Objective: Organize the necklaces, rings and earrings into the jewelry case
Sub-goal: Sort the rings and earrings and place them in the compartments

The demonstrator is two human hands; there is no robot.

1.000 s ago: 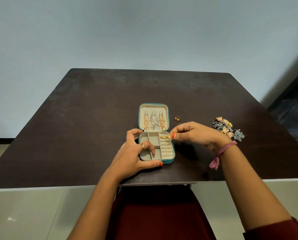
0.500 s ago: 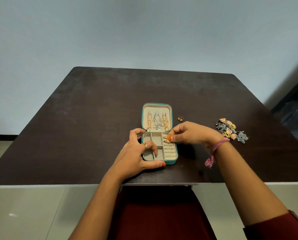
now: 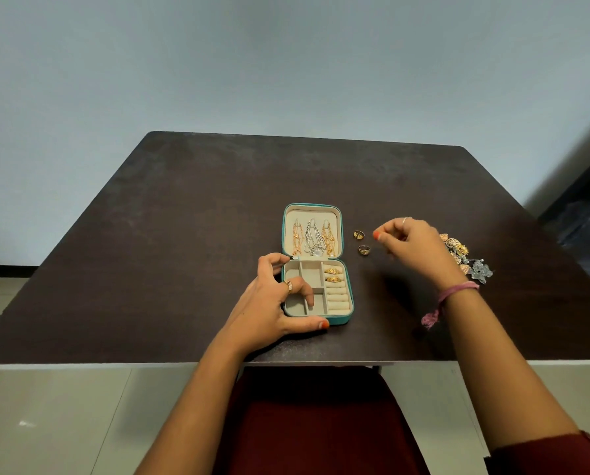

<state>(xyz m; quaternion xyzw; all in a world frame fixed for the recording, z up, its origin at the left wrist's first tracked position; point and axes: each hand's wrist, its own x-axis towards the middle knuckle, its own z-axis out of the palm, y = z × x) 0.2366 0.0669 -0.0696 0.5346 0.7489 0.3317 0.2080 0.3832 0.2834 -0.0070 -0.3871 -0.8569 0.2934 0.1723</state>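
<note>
The bench (image 3: 191,234) lies bare left of and behind the open case (image 3: 316,265). Right of the case, two loose rings (image 3: 361,242) sit just beside it, with the right hand (image 3: 413,245) above and an earring pile (image 3: 465,258) beyond. The left hand (image 3: 273,303) blocks the case's near-left compartments.

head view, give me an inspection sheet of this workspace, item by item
surface: dark brown wooden table, jewelry on its right half
job's things: open teal jewelry case; three chain necklaces hung in lid; two gold rings in ring rolls; two loose gold rings beside case; heap of gold and silver earrings at right
clutter: nothing seen
grippers: left hand steadies case; right hand over loose rings, fingers curled, grip contents unclear
cables: nothing seen
surroundings: pale blue wall, light tiled floor
</note>
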